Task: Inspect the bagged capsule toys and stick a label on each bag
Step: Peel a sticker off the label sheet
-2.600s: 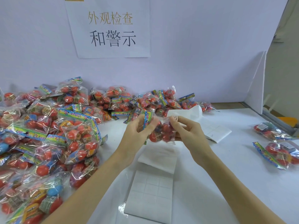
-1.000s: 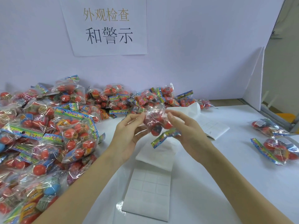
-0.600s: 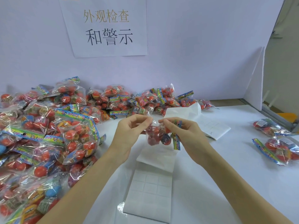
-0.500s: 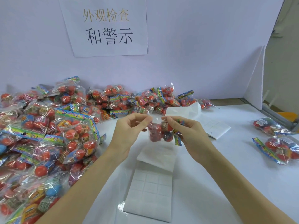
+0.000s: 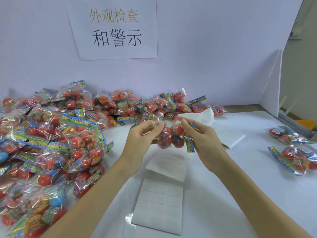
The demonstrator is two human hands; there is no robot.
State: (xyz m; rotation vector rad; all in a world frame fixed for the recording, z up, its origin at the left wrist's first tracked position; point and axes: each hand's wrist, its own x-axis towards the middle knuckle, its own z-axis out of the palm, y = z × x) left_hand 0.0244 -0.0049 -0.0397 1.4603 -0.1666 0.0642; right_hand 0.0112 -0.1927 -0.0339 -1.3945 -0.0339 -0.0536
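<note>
- The left hand (image 5: pixel 139 140) and right hand (image 5: pixel 204 141) are pinching one bag of capsule toys (image 5: pixel 170 137) above the label sheet (image 5: pixel 160 206).
- Unchecked bags (image 5: pixel 56 143) are lying piled leftward.

Both hands (image 5: pixel 173 134) raised (fingers pinching)

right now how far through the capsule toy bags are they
Early, it seems. Done: only two bags lie apart at the right, the upper one showing a white label. In hand: the left hand and right hand pinch one bag of red capsules above the label sheet; no label is visible on it. Left: the big pile of bags on the left.
</note>
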